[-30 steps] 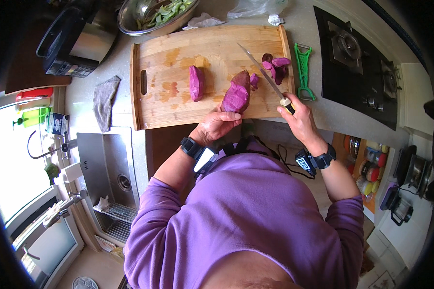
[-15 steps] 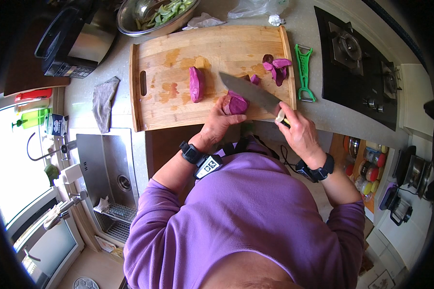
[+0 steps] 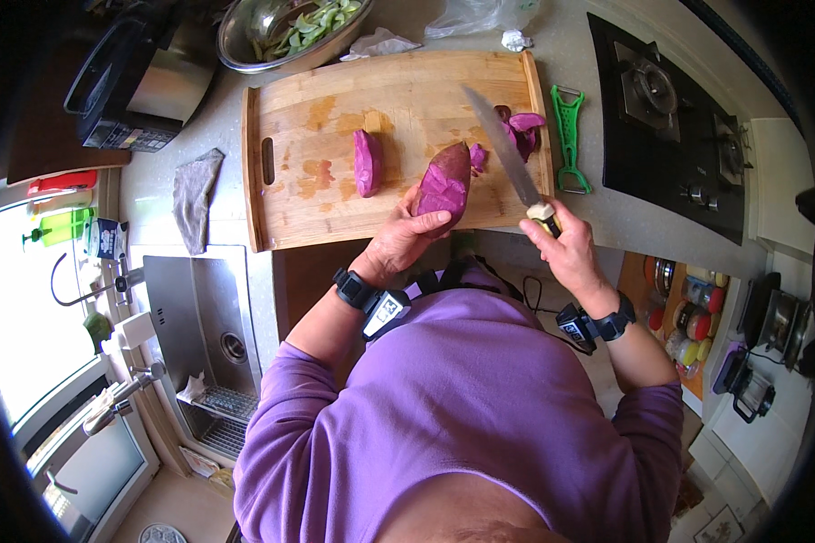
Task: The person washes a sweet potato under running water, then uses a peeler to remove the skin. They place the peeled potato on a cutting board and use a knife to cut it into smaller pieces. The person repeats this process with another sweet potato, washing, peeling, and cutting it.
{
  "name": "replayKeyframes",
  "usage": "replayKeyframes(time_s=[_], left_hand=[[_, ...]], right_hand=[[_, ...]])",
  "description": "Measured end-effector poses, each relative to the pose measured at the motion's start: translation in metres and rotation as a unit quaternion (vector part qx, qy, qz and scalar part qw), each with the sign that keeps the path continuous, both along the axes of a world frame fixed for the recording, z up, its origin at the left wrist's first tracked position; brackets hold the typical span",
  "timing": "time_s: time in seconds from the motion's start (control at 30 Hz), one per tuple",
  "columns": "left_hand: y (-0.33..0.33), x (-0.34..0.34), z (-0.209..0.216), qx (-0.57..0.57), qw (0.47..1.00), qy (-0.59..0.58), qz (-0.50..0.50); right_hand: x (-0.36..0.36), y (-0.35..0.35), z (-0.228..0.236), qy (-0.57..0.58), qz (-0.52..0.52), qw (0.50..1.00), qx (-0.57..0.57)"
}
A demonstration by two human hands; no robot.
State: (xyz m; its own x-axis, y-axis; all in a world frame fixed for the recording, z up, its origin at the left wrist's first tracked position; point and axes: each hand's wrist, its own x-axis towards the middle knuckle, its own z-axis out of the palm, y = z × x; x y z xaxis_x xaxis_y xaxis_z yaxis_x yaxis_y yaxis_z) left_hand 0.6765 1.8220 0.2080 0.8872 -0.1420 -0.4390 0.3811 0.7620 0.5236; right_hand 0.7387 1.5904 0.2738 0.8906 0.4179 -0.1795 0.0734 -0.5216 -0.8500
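Two bare hands work at the near edge of a wooden cutting board (image 3: 335, 118) on a grey counter. Left hand (image 3: 398, 244) grips a purple sweet potato half (image 3: 444, 185), fingers curled round its lower end, cut purple face turned up toward the camera, piece tilted and lifted at the board's front edge. Right hand (image 3: 566, 249) is clenched round the pale handle of a kitchen knife (image 3: 507, 154); blade points away from the person, angled up-left over the board's right part, just beside the held piece, not touching it as far as can be seen. Second sweet potato half (image 3: 366, 163) lies on the board left of the held one, apart from it. Small purple offcuts (image 3: 521, 131) sit near the board's right edge, partly behind the blade. Green peeler (image 3: 569, 136) lies on the counter just right of the board. Metal bowl (image 3: 281, 32) with green vegetable scraps sits beyond the board's far left corner. Grey cloth (image 3: 195, 195) lies left of the board, sink (image 3: 204, 326) below it. Black gas hob (image 3: 670, 118) is at right. Both wrists wear dark bands with small devices.
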Motion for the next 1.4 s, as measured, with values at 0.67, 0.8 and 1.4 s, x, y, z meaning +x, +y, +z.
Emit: replayKeyframes(time_s=[0.67, 0.8, 1.4], left_hand=[[0.028, 0.014, 0.012, 0.334, 0.917, 0.136, -0.171], [0.029, 0.015, 0.011, 0.336, 0.915, 0.132, -0.179], [0.032, 0.015, 0.006, 0.326, 0.919, 0.128, -0.180]], right_hand=[[0.006, 0.000, -0.009, 0.026, 0.082, 0.995, -0.042], [0.005, 0.004, -0.011, 0.028, 0.096, 0.993, -0.064], [0.017, 0.001, 0.014, 0.158, 0.132, 0.965, -0.163]])
